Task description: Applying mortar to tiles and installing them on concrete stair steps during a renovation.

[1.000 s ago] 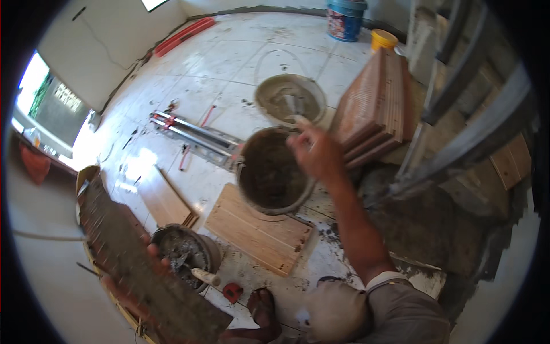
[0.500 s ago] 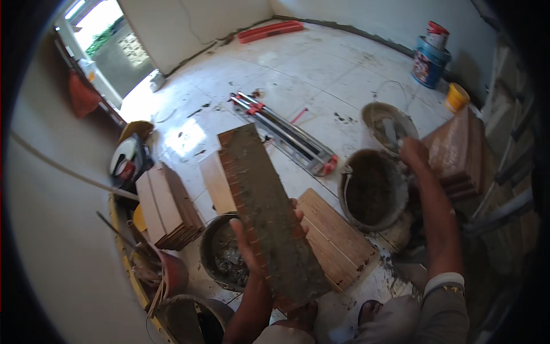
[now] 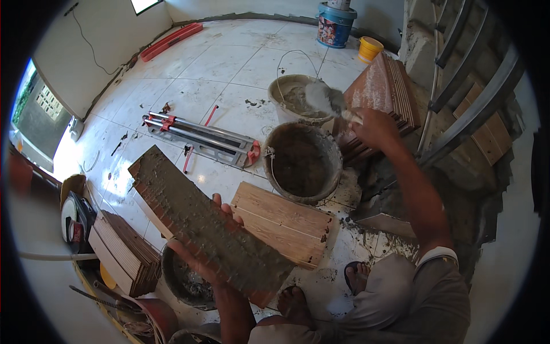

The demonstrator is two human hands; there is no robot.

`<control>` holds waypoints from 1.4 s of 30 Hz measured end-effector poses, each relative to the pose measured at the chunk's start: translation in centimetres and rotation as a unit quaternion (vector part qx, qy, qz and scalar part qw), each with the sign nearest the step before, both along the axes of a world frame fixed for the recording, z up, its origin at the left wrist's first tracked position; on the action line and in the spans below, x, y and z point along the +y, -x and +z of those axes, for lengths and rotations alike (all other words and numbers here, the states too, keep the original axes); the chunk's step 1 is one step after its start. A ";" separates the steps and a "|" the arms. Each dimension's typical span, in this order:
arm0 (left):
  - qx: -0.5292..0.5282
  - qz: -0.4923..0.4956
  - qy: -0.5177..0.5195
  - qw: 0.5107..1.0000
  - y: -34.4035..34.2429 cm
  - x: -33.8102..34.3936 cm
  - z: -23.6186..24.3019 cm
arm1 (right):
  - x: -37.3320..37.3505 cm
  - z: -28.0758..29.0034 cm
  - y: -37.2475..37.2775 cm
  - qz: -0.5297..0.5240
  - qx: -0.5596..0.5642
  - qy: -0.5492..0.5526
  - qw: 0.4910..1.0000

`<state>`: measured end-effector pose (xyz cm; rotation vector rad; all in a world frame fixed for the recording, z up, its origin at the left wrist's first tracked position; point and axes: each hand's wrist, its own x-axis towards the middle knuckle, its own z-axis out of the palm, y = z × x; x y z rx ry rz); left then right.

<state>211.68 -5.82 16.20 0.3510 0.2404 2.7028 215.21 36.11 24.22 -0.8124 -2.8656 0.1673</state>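
Observation:
My left hand [image 3: 197, 261] supports a long, narrow tile [image 3: 212, 223] from beneath, its fingers wrapped round both long edges. Grey-brown mortar coats the upward face, and reddish tile shows along one edge. In my right hand [image 3: 375, 131] is a trowel [image 3: 325, 98], its blade covered with pale grey paste. That blade is over the right rim of a pale bucket [image 3: 301, 118] holding similar paste. Just nearer stands a dark bucket [image 3: 303, 160] of brown mortar. Wood-patterned tiles [image 3: 281, 221] lie on the floor right of the held tile.
A manual tile cutter [image 3: 200, 137] lies on the floor ahead. Tile stacks stand at left [image 3: 123, 252] and right [image 3: 389, 97]. A black tub [image 3: 183, 281] sits below the held tile. Metal-railed stairs [image 3: 475, 120] rise at right. My sandalled foot [image 3: 358, 275] is near mortar splatter.
The view has swung right, shifting the room leftward. My right hand has lifted the trowel from inside the pale bucket to its rim. The coated tile, still in my left hand, is more tilted.

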 end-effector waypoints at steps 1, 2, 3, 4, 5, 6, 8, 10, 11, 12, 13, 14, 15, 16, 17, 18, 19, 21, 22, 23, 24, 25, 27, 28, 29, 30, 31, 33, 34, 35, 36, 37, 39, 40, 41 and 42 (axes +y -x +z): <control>0.004 0.002 0.009 1.000 -0.1 0.8 -0.1 | -0.4 1.0 -0.6 0.012 -0.048 0.015 0.999; -0.003 -0.010 0.012 1.000 -0.2 1.5 -0.3 | -1.0 1.4 -0.8 0.030 -0.084 0.031 0.996; -0.019 -0.015 0.024 0.999 -0.3 2.5 -0.5 | -1.7 1.3 -0.7 0.049 -0.138 -0.001 0.989; -0.034 -0.014 0.040 0.999 -0.5 3.3 -0.8 | -2.4 0.8 -0.3 0.073 -0.178 -0.032 0.981; -0.040 -0.028 0.045 0.998 -0.7 4.1 -1.1 | -3.0 -0.1 0.2 0.108 -0.205 -0.063 0.971; -0.044 -0.036 0.054 0.997 -0.7 5.1 -1.5 | -3.6 -1.5 1.2 0.130 -0.251 -0.106 0.953; -0.023 -0.053 0.058 0.997 -0.9 6.8 -2.6 | -4.9 -5.0 3.5 0.170 -0.272 -0.173 0.931; -0.047 -0.040 0.106 0.992 -0.8 8.4 -3.9 | -5.7 -8.2 5.6 0.187 -0.260 -0.197 0.927; -0.054 -0.035 0.129 0.990 -0.8 9.1 -4.5 | -5.9 -9.4 6.5 0.194 -0.258 -0.197 0.926; -0.036 -0.038 0.106 0.993 -0.8 9.8 -5.1 | -6.1 -10.3 7.3 0.202 -0.254 -0.198 0.925; -0.045 -0.019 0.140 0.989 -0.7 10.4 -5.7 | -6.1 -10.9 7.9 0.206 -0.257 -0.192 0.924; -0.047 -0.005 0.156 0.987 -0.6 11.2 -6.2 | -5.9 -11.0 8.5 0.209 -0.260 -0.189 0.923; -0.028 0.004 0.140 0.990 -0.4 11.8 -6.7 | -5.7 -11.0 8.9 0.211 -0.263 -0.188 0.922; -0.054 -0.007 0.122 0.991 -0.2 12.2 -7.1 | -5.4 -10.8 9.2 0.224 -0.279 -0.191 0.914; -0.060 -0.025 0.075 0.995 0.0 12.6 -7.5 | -5.0 -10.4 9.5 0.236 -0.295 -0.193 0.906; -0.058 -0.038 0.041 0.997 0.2 12.8 -7.9 | -4.7 -10.1 9.6 0.248 -0.313 -0.191 0.897; -0.062 -0.050 0.012 0.997 0.3 13.0 -8.2 | -4.4 -9.7 9.6 0.247 -0.331 -0.200 0.889; -0.044 -0.050 -0.008 0.998 0.6 12.8 -8.8 | -4.0 -9.2 9.7 0.248 -0.356 -0.222 0.873; -0.064 -0.054 -0.010 0.996 0.7 12.6 -9.0 | -4.0 -9.0 9.8 0.247 -0.359 -0.214 0.874; -0.085 -0.053 -0.002 0.995 0.7 12.4 -9.2 | -3.9 -8.9 9.7 0.244 -0.356 -0.213 0.876; -0.093 -0.046 0.004 0.995 0.7 12.2 -9.3 | -3.8 -8.8 9.7 0.246 -0.364 -0.204 0.875; -0.128 -0.042 0.023 0.991 0.6 12.1 -9.4 | -3.8 -8.6 9.6 0.244 -0.370 -0.200 0.874; -0.157 -0.035 0.053 0.986 0.7 12.1 -9.3 | -3.4 -8.2 9.4 0.235 -0.391 -0.184 0.871; -0.148 -0.038 0.034 0.988 0.6 12.1 -9.2 | -3.2 -8.0 9.1 0.215 -0.382 -0.156 0.885; -0.137 -0.042 0.011 0.990 0.7 12.3 -9.1 | -3.0 -7.9 8.9 0.197 -0.368 -0.135 0.899; -0.124 -0.049 -0.006 0.991 0.6 12.4 -9.0 | -2.9 -8.1 8.4 0.161 -0.369 -0.112 0.909; -0.137 -0.045 0.008 0.990 0.5 12.6 -9.0 | -2.8 -8.3 7.9 0.170 -0.360 -0.093 0.913; -0.141 -0.023 0.037 0.989 0.4 12.8 -8.9 | -2.9 -9.1 6.8 0.152 -0.378 -0.067 0.911; -0.158 -0.026 0.044 0.986 0.3 12.8 -8.9 | -3.2 -9.7 6.4 0.167 -0.373 -0.057 0.911; -0.159 -0.024 0.053 0.986 0.2 12.8 -8.9 | -3.6 -10.3 5.9 0.168 -0.375 -0.049 0.910; -0.132 -0.019 0.055 0.990 0.3 12.8 -8.9 | -3.6 -10.7 5.6 0.187 -0.362 -0.030 0.913; -0.140 -0.030 0.044 0.989 0.3 12.8 -8.9 | -3.7 -10.9 5.3 0.165 -0.360 -0.026 0.918; -0.147 -0.036 0.040 0.988 0.3 12.8 -8.9 | -3.6 -11.1 4.8 0.145 -0.349 -0.002 0.926; -0.128 -0.040 0.033 0.990 0.3 12.8 -8.9 | -3.7 -11.2 4.7 0.154 -0.346 0.035 0.925; -0.142 -0.036 0.057 0.988 0.3 12.8 -8.9 | -3.5 -11.0 4.6 0.150 -0.355 0.061 0.921; -0.137 -0.034 0.072 0.987 0.3 12.7 -9.0 | -3.5 -10.9 4.5 0.135 -0.376 0.088 0.913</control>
